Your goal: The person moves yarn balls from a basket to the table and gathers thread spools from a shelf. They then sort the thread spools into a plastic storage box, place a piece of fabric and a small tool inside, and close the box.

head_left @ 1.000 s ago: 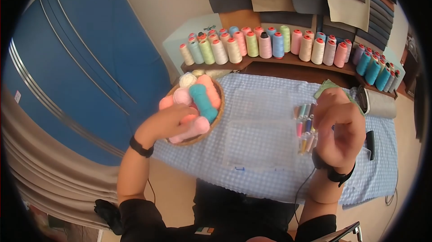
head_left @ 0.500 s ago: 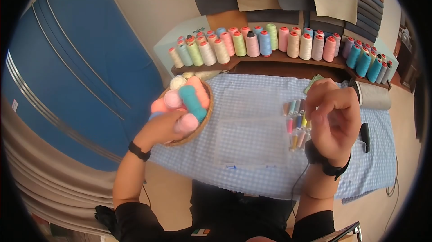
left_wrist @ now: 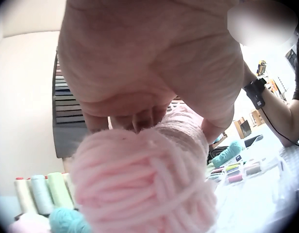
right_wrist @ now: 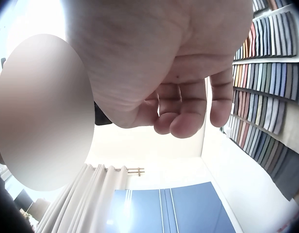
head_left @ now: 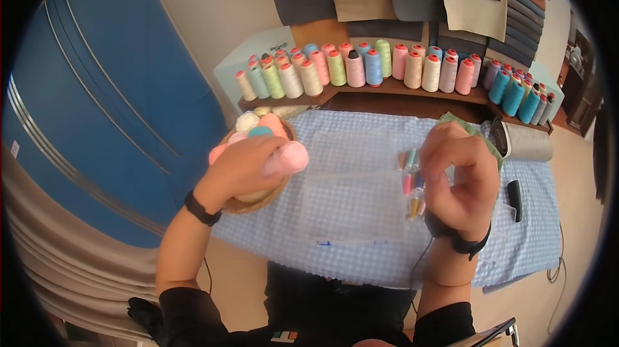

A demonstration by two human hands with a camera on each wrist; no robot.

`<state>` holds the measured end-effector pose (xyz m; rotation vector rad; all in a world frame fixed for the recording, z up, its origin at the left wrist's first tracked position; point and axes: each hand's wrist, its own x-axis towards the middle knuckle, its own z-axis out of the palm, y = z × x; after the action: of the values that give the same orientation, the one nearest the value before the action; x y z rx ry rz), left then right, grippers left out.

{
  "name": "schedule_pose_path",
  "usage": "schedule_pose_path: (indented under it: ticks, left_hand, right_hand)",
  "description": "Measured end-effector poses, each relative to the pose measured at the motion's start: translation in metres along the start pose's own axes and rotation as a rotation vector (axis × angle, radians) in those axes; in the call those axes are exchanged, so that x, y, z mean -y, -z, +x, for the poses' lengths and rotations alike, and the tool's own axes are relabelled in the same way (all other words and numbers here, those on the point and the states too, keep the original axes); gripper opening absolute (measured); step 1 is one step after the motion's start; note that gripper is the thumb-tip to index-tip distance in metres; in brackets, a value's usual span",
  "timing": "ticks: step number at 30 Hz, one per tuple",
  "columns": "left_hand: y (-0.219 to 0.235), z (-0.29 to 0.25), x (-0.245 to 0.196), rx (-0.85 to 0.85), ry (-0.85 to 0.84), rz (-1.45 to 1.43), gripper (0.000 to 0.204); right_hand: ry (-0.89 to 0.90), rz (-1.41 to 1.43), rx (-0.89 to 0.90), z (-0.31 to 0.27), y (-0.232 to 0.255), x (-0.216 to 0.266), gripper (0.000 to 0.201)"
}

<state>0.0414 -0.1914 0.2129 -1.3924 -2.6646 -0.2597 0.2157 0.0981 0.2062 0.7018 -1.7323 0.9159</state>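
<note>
My left hand (head_left: 240,165) grips a skein of fluffy pink yarn (head_left: 294,157) over the right side of a wicker basket (head_left: 253,207). The left wrist view shows the skein's thick strands up close, fingers and thumb around its middle. Behind the hand in the basket sit peach yarn (head_left: 273,125), a cream ball (head_left: 246,121) and a teal skein (head_left: 260,131), partly covered by the hand. On the right, my right hand (head_left: 461,169) is raised above the table with its fingers loosely curled and nothing in them, as the right wrist view (right_wrist: 183,104) also shows.
A clear plastic case (head_left: 351,208) lies on the checked cloth (head_left: 258,234). Small thread spools (head_left: 407,184) lie beside it, partly behind the right hand. Thread cones (head_left: 374,66) line the back shelf. A black-handled object (head_left: 514,200) and a grey fabric roll (head_left: 527,140) are at the right.
The left hand has taken hold of the pink skein and lifted it from the basket, up and to the right. The right hand stays raised, with little movement.
</note>
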Motion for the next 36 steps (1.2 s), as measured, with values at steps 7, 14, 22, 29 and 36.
schedule_pose_path:
  ticks: [7,14,22,29,36]
  left_hand:
    - [-0.050,0.062,0.010,0.021,-0.152,-0.060,0.032]
    - [-0.091,0.108,0.006,0.122,-0.244,0.032,0.033]
    - [-0.129,0.132,0.005,0.214,-0.211,0.008,0.036]
    - [-0.150,0.135,-0.004,0.276,-0.174,0.054,0.033]
    - [-0.145,0.129,-0.009,0.232,-0.117,0.045,0.030]
  right_hand:
    - [-0.023,0.067,-0.095,-0.005,-0.001,-0.002,0.025]
    - [0.008,0.106,-0.142,-0.006,0.004,-0.005,0.026]
    - [-0.103,0.090,-0.120,-0.002,0.004,-0.003,0.025]
    - [-0.294,-0.040,0.150,-0.003,-0.006,-0.047,0.014]
    - [-0.323,0.025,0.268,-0.002,-0.010,-0.051,0.015]
